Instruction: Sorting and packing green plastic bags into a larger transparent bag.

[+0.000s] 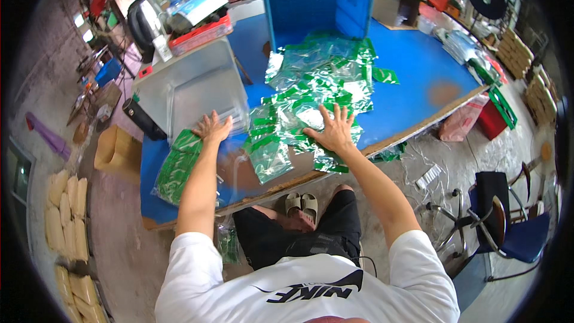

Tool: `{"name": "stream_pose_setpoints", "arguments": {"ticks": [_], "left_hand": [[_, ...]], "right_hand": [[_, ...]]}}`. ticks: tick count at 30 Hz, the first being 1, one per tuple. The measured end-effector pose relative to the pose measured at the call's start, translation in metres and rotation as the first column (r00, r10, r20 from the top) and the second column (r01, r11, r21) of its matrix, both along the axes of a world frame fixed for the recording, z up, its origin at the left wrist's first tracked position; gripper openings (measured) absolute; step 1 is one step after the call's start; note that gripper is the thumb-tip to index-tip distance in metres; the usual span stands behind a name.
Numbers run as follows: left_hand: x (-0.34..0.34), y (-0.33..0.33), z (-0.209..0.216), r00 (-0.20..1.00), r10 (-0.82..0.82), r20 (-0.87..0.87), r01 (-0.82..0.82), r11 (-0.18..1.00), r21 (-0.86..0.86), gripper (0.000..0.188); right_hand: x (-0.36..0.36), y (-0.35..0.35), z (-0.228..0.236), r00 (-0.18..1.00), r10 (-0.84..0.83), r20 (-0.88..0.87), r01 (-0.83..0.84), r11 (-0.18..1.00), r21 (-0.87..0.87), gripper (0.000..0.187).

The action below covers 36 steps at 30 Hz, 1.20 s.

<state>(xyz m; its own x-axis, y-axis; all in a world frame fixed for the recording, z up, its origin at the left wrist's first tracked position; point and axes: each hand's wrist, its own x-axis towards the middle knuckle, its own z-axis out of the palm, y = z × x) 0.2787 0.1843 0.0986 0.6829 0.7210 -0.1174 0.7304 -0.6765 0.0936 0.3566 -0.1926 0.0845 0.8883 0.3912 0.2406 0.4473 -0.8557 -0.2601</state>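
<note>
Glossy green and transparent plastic bags (272, 158) lie in a loose, overlapping heap across the middle of the blue tabletop. My right hand (332, 133) rests on the heap with its fingers spread, holding nothing that I can see. Over on the left, my left hand (213, 128) is also spread, at the edge of a translucent plastic bin (203, 98). Below that hand, beside my forearm, lies a bundle of green bags (179, 167). Whether the left fingertips touch the bin or only hover over it, I cannot tell.
A tall blue open-fronted box (305, 0) stands behind the heap. A black cylinder (143, 118) stands left of the bin; a red tray (200, 34) sits at its back. Cardboard boxes stand at the back right (397, 3) and beyond the table's left edge. An office chair (502, 221) is at right.
</note>
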Motion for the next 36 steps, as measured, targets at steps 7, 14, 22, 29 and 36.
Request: {"name": "stream_pose_setpoints", "arguments": {"ticks": [7, 14, 22, 29, 36], "left_hand": [[-0.119, -0.06, 0.043, 0.934, -0.19, 0.302, 0.129, 0.969, 0.21, 0.091], [-0.224, -0.048, -0.001, 0.878, -0.471, 0.087, 0.431, 0.856, 0.287, 0.076], [-0.269, 0.003, 0.059, 0.757, -0.65, 0.067, 0.612, 0.741, 0.275, 0.059], [-0.275, -0.171, -0.014, 0.762, 0.198, 0.617, 0.516, 0.39, -0.762, 0.024], [-0.258, -0.227, -0.068, 0.827, 0.348, 0.441, 0.443, 0.077, -0.893, 0.03]], "right_hand": [[0.061, -0.001, -0.015, 0.992, 0.047, 0.12, -0.048, 0.999, 0.005, 0.101], [0.086, 0.007, -0.011, 0.992, 0.11, 0.055, -0.107, 0.993, -0.054, 0.104], [0.017, 0.013, 0.002, 0.998, 0.069, 0.001, -0.069, 0.997, -0.041, 0.109], [-0.01, -0.058, 0.003, 0.971, 0.24, -0.016, -0.24, 0.97, 0.027, 0.103], [-0.082, -0.121, 0.015, 0.922, 0.371, 0.108, -0.36, 0.926, -0.113, 0.087]]}}
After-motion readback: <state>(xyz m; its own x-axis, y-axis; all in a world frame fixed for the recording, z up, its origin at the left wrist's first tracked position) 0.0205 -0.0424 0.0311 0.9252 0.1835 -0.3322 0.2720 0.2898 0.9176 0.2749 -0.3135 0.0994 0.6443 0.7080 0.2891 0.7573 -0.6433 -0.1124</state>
